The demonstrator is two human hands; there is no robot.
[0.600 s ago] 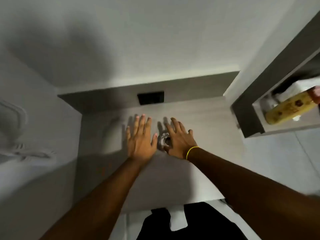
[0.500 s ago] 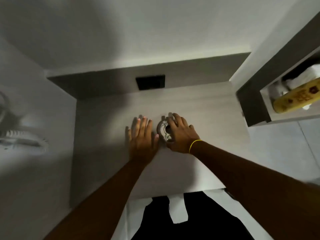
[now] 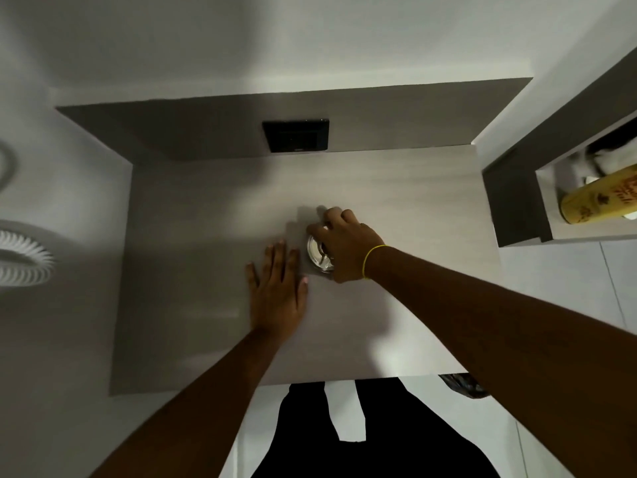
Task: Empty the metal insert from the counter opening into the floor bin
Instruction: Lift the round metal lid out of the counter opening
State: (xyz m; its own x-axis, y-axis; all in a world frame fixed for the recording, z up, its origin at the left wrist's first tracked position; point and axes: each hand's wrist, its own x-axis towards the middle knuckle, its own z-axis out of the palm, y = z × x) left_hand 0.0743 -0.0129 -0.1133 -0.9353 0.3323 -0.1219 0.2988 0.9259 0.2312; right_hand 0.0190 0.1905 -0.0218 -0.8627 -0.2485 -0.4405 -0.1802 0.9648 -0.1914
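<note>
A round shiny metal insert (image 3: 317, 257) sits in the grey counter (image 3: 206, 270), near its middle. My right hand (image 3: 344, 248), with a yellow band at the wrist, is curled over the insert's right half, fingers bent around its rim and partly hiding it. My left hand (image 3: 277, 291) lies flat on the counter just left of the insert, fingers spread, holding nothing. Only a dark edge of the floor bin (image 3: 463, 384) shows under the counter's front right edge.
A black panel (image 3: 295, 135) is set in the back wall above the counter. A recessed shelf at the right holds a yellow can (image 3: 599, 201) and white items. A white ribbed fitting (image 3: 24, 257) is on the left wall. My dark-clothed legs (image 3: 379, 429) stand below the counter.
My right hand has curled over the insert and closed its fingers around the rim. My left hand has slid a little back and lower on the counter.
</note>
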